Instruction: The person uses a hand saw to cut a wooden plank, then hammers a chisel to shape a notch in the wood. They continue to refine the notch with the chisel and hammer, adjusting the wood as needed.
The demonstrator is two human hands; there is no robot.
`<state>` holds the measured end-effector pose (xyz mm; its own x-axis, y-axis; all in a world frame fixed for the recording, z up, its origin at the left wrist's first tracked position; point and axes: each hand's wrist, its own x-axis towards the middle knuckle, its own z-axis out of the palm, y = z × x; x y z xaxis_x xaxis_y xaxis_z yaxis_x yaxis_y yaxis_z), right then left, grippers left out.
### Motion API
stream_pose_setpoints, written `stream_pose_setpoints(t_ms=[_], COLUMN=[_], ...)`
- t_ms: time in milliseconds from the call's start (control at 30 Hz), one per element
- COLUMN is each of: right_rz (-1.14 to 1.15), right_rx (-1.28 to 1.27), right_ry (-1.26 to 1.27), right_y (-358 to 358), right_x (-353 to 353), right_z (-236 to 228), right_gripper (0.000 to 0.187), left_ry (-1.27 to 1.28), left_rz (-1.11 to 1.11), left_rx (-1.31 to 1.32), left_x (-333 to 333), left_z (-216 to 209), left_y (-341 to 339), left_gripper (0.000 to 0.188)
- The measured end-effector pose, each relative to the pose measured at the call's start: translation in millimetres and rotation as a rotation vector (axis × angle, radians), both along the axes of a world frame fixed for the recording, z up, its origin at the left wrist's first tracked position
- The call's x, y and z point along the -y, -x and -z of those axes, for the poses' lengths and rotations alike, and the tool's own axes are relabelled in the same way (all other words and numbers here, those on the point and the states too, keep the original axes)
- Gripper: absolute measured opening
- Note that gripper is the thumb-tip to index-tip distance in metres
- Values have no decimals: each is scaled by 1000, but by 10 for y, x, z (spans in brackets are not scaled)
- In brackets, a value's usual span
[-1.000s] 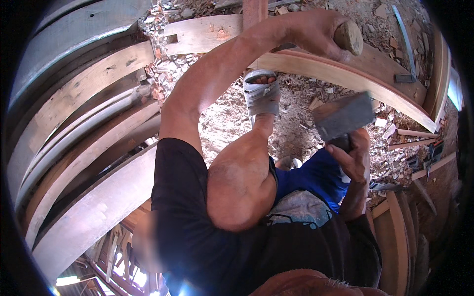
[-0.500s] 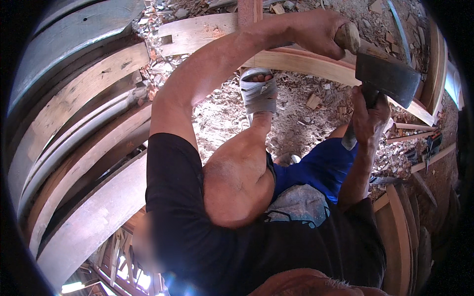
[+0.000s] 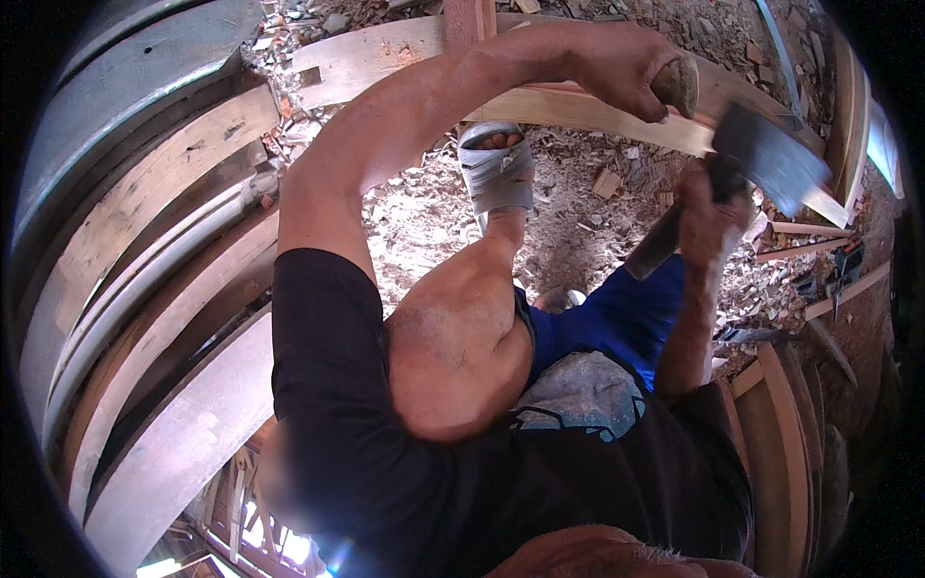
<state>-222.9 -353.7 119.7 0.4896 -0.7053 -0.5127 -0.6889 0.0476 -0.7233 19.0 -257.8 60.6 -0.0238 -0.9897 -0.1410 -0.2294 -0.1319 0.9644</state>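
Note:
My left hand (image 3: 624, 75), its arm bent across the top of the view, is closed around a round-ended wooden handle (image 3: 678, 87). Whatever lies at the handle's other end is hidden by the hand. My right hand (image 3: 715, 220) grips a hatchet (image 3: 771, 159) by its dark handle, close below the head. The broad dark head is motion-blurred, just right of and below the wooden handle, with a gap between them. Beneath both hands, a pale timber beam (image 3: 578, 111) runs across toward the right.
An upright reddish post (image 3: 469, 21) stands by the beam at the top. Stacked planks (image 3: 164, 197) fill the left side. Wood chips (image 3: 578, 164) cover the ground around my sandalled foot (image 3: 496, 169). Further boards (image 3: 785, 414) lean at lower right, below a dark tool (image 3: 846, 265).
The hatchet head has moved slightly right and down, away from the wooden handle, and its handle has swung left and up. My left hand stays almost in place.

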Motion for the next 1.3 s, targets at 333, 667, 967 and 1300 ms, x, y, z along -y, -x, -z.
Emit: stream_pose_setpoints(t_ms=[333,667,967,1300], right_rz=[-360,-147,-122,-842], right_rx=[26,54,-25,-291], right_ry=[331,87,-102,-210], right_y=[73,202,315,1101], right_x=[-3,-91,-182,-348], right_z=[83,214,164,425], right_gripper=[30,23,24,42], left_ry=[-33,34,-138,-164], left_rz=[73,122,93,-869], left_rx=[65,112,-158,-250], left_x=[3,-41,-100,-670], left_z=[-123,20,-262,-1269], left_y=[20,67,-25,-790], left_gripper=[43,44,38,60])
